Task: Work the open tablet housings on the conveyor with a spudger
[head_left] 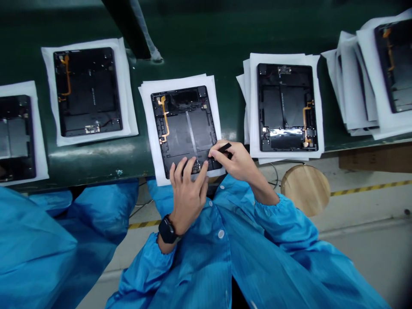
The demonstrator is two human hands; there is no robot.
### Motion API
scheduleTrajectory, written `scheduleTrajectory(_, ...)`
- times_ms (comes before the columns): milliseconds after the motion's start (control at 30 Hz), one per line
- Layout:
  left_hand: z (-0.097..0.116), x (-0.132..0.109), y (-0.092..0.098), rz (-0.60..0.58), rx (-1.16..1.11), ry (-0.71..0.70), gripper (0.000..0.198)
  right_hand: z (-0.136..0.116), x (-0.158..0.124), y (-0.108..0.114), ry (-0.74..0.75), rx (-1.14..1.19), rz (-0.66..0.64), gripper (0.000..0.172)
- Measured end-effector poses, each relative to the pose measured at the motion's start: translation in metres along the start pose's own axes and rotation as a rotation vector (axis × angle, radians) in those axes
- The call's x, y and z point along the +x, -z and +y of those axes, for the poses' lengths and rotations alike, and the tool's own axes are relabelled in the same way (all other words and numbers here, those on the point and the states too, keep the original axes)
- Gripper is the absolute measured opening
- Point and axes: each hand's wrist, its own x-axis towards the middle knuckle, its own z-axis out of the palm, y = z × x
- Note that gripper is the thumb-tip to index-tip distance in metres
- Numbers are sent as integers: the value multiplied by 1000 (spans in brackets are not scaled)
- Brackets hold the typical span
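An opened black tablet chassis (185,126) with an orange flex cable lies on white paper sheets (146,111) at the near edge of the green bench. My left hand (187,189), with a black watch on its wrist, rests flat on the chassis's near edge, fingers stretched out. My right hand (236,161) is closed in a pinch round a thin black tool (222,149). The tool's tip points down at the chassis's lower right corner.
More open tablet chassis lie on paper along the green bench (199,47): one at the left (87,91), one at the far left edge (16,137), one to the right (287,107), and a stack at the far right (386,68). A round wooden stool (305,189) stands below the bench. A blue-clad person (48,240) sits at my left.
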Motion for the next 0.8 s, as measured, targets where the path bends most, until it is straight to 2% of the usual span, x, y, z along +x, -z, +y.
scheduleTrajectory(333,2,0,-1,-2,29,0,48,2,-1,2,-20,74,-8,23)
scheduleTrajectory(533,0,0,-2,-3,43,-7,49,5,-3,-1,-29,28,2,23)
scheduleTrajectory(800,0,-1,-2,-8,35,1,50,2,-11,-14,64,-101,146,20)
